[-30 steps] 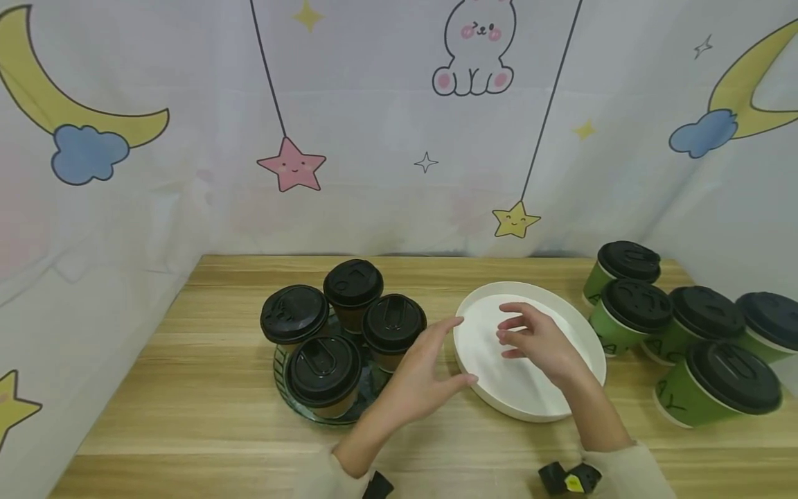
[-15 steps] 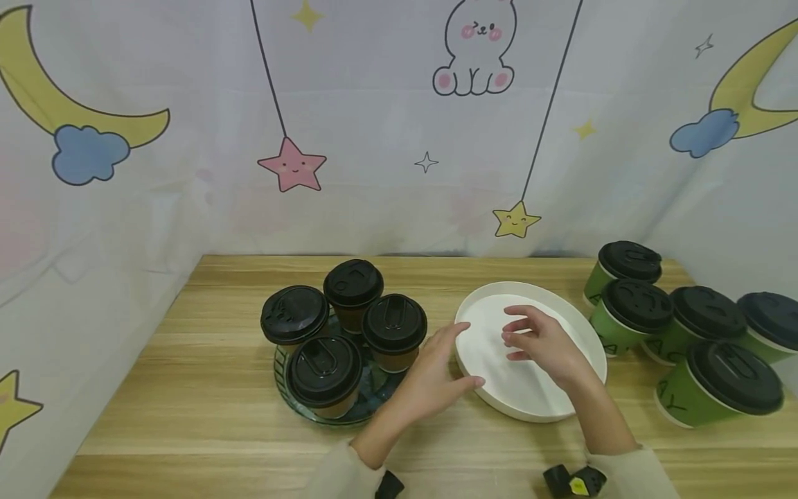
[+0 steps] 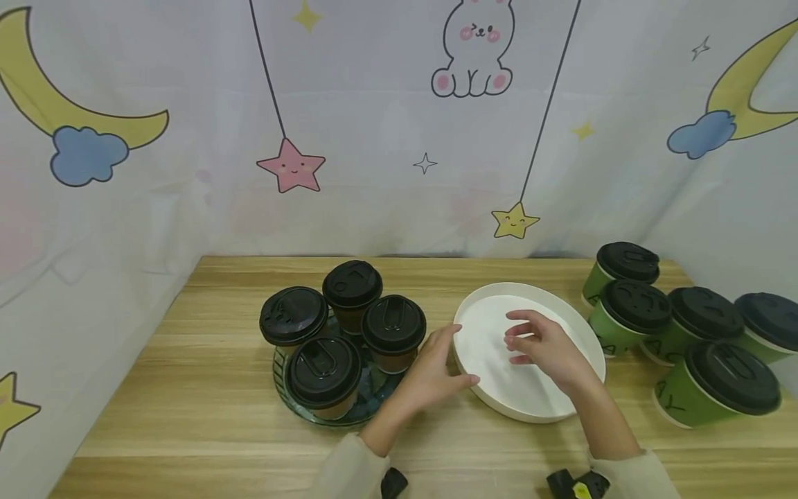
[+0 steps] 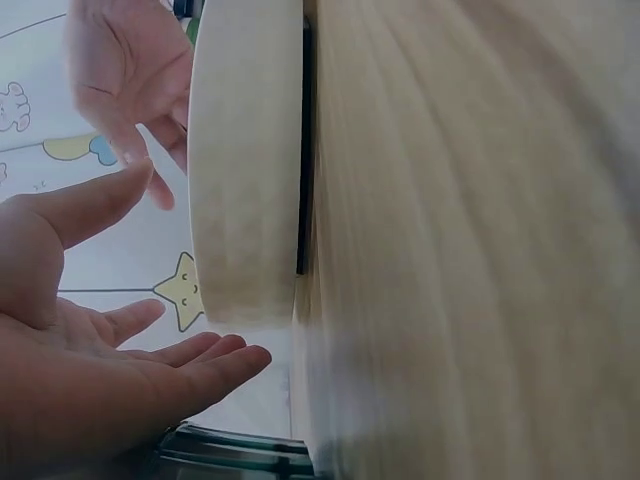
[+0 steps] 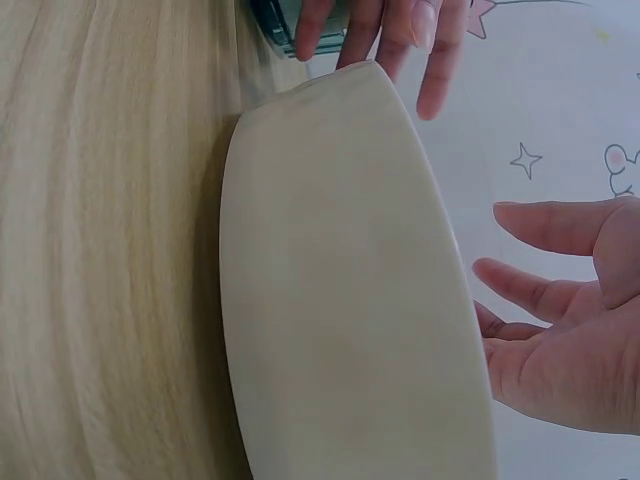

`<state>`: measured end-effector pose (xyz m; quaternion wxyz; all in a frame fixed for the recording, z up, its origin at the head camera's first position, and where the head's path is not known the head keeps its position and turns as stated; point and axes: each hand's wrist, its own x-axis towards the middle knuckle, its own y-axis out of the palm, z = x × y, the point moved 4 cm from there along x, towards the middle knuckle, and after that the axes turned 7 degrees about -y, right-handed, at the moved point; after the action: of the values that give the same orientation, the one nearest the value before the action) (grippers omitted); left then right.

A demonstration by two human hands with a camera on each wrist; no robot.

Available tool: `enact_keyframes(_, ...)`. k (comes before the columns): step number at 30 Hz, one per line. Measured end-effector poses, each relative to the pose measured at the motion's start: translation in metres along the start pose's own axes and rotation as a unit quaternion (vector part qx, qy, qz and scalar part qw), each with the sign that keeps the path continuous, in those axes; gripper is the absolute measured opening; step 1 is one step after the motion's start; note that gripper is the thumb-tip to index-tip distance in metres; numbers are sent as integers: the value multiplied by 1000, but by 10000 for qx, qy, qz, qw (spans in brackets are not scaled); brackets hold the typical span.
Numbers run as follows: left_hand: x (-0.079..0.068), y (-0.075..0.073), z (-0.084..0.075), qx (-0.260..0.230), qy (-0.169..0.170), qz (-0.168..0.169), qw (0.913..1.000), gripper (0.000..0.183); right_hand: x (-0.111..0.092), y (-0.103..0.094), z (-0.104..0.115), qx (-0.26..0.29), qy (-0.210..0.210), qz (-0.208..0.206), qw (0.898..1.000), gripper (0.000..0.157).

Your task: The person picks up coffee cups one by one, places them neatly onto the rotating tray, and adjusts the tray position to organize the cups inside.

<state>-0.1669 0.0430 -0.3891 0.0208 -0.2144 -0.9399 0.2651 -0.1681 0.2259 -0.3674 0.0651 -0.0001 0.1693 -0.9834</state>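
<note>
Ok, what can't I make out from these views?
Head: some floor of the round white tray, behind the right hand.
Head: the middle of the round green glass plate, under four black-lidded brown paper cups.
Head: those cups' contents, if any, hidden by their lids.
Head: part of the rightmost black-lidded green paper cup, cut off by the right edge.
Left wrist: one end of the tray, cut off by the top edge.

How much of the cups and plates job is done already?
Looks done: four brown cups are on the green glass plate. In hand: neither hand holds anything; the right hand is over the white plate and the left hand is by its edge. Perhaps left: the five green cups on the table, since no cup is on the white plate.
</note>
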Motion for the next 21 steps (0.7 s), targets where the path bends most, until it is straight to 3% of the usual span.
enact_keyframes(21, 10, 5, 8, 5, -500, 179, 9986, 73, -6, -6, -9, -73, -8, 40, 10000, 43)
